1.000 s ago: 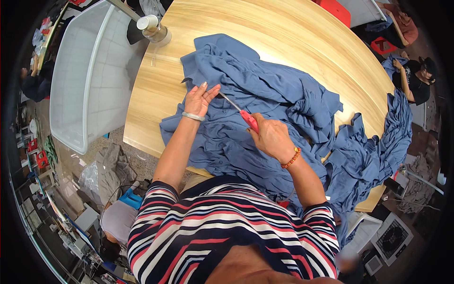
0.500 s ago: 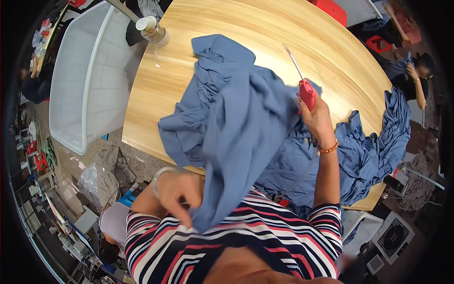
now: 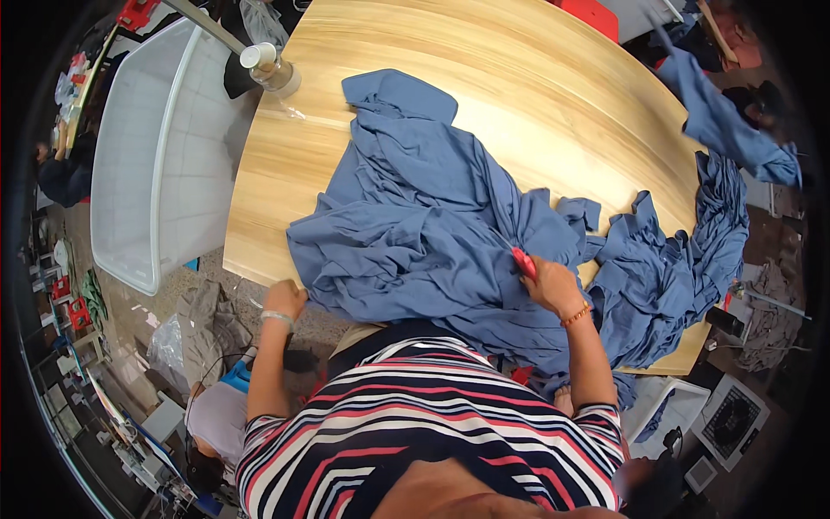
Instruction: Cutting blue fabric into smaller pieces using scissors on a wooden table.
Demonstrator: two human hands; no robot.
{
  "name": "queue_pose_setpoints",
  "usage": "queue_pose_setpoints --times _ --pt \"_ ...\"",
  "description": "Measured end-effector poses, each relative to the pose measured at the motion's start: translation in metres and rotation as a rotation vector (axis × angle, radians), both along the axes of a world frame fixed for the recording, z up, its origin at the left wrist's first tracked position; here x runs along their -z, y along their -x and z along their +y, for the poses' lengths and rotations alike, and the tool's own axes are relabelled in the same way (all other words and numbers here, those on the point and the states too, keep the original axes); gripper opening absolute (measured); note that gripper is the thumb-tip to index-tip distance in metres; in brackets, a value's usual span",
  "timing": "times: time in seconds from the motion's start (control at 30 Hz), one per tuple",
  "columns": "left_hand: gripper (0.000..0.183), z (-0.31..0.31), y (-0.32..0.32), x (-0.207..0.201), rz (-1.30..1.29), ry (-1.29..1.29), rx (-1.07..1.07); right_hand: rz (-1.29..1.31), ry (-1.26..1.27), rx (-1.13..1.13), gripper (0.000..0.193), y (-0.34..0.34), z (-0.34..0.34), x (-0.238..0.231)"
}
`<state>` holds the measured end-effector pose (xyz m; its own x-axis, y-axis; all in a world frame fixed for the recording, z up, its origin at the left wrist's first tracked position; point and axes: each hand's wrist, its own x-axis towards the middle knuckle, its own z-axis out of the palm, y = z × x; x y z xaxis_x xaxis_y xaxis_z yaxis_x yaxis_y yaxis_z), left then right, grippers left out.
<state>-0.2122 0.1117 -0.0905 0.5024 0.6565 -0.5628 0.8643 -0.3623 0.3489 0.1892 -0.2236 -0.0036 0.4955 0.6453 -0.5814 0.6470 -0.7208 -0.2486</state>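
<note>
Rumpled blue cloth (image 3: 415, 186), seemingly a garment, covers the near middle of the wooden table (image 3: 536, 95). At its lower left corner, by the table's near edge, my left hand (image 3: 285, 300) is closed in a fist on the cloth's edge; the fingertips are hidden. My right hand (image 3: 554, 288) is wrapped round a tool with a red handle (image 3: 523, 261) and a slim metal shaft. The shaft points up and left over the cloth, its tip hard to make out among the folds.
More blue cloth (image 3: 644, 277) is heaped along the table's right side. A white bin (image 3: 130, 164) stands to the left, near a lidded jar (image 3: 275, 73) on the table's edge. At the upper right another person handles blue cloth (image 3: 731, 125). A fan-like device (image 3: 731, 424) is lower right.
My left hand has moved left and away from my chest, and the lifted cloth now lies down on the table. My right hand has come nearer with the red-handled tool, its shaft lowered onto the cloth.
</note>
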Motion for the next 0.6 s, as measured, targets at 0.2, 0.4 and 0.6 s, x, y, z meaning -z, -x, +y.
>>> queue_pose_setpoints --times 0.2,0.4,0.6 --pt "0.024 0.04 -0.15 -0.028 -0.591 -0.424 0.114 0.046 -0.215 0.118 0.038 -0.015 -0.023 -0.019" --pt "0.051 0.101 -0.289 0.031 -0.445 -0.693 0.477 0.029 -0.677 0.172 0.051 -0.063 0.069 0.005" --pt "0.036 0.115 -0.348 0.053 -0.239 -0.789 0.785 0.612 -0.451 0.504 0.048 -0.099 0.108 0.096"
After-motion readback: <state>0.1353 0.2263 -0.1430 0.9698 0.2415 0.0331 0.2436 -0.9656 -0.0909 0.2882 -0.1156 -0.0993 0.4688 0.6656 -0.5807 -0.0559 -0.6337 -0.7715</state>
